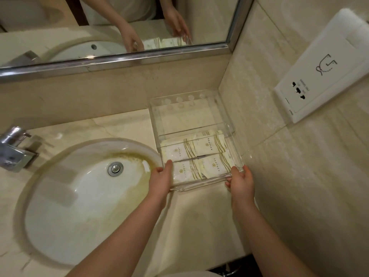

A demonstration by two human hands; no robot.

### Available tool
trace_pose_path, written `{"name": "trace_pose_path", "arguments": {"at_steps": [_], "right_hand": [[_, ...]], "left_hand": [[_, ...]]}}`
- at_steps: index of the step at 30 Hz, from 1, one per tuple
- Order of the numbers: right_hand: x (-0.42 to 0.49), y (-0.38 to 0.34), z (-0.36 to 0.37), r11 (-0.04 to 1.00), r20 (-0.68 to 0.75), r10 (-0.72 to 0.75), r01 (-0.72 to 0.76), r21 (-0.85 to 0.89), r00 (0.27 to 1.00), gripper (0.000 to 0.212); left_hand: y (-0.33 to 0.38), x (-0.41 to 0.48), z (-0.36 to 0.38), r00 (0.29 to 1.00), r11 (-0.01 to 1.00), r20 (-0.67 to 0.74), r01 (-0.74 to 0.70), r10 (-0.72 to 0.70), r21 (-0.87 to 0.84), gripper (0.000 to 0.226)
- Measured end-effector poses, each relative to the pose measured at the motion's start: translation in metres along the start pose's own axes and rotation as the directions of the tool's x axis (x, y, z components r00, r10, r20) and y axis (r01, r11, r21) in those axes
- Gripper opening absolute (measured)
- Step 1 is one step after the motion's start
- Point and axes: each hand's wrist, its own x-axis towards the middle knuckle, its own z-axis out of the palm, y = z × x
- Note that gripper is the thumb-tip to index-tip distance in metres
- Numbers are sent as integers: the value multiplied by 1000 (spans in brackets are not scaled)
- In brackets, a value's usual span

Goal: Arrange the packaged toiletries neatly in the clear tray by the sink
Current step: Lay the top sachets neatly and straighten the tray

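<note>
The clear tray [229, 124] sits on the marble surface [199, 212] just right of the sink [79, 206], pushed toward the corner where the back wall meets the side wall. A clear divider splits it into a far compartment and a near one. Four white toiletry packets with gold stripes lie flat in the near compartment, two by two: far-left packet [178, 151], far-right packet [209, 144], near-left packet [185, 171] and near-right packet [216, 163]. Their edges overlap a little, and the right-hand pair lies slightly askew.

The left grip [159, 176], a bare hand, clasps the tray's near left corner, thumb over the rim and fingers curled round the outside. The right grip [240, 182] clasps the near right corner the same way. Whether the tray's near end is raised off the surface cannot be told.

A tap [14, 148] stands at the sink's left. A mirror [179, 23] above the back wall reflects both hands, and a socket plate [319, 72] is on the side wall.
</note>
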Motion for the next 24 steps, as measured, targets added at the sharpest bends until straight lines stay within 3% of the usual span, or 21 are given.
{"name": "trace_pose_path", "arguments": {"at_steps": [2, 6, 10, 17, 20, 24], "right_hand": [[1, 0, 0, 1000, -4, -1, 1, 11, 1000, 64], [4, -6, 3, 1000, -9, -10, 11, 30, 1000, 62], [6, -13, 7, 999, 8, -24, 24, 37, 1000, 61], [19, -17, 18, 999, 42, -31, 29, 45, 999, 68], [24, -13, 23, 998, 75, -63, 65, -18, 995, 81], [33, -16, 31, 986, 100, -125, 134, -94, 987, 81]], "left_hand": [[-11, -4, -4, 997, 1000, 81, -2, 4, -23, 55], [-20, -12, -14, 963, 964, 142, -244, 229, 107, 50], [-21, -11, -14, 925, 906, 125, -377, 358, 192, 61], [-18, -2, -10, 928, 920, -10, -369, 374, 131, 75], [-14, 4, -9, 920, 917, -52, -380, 388, 118, 77], [-2, 13, -7, 903, 895, -58, -410, 426, 177, 77]]}}
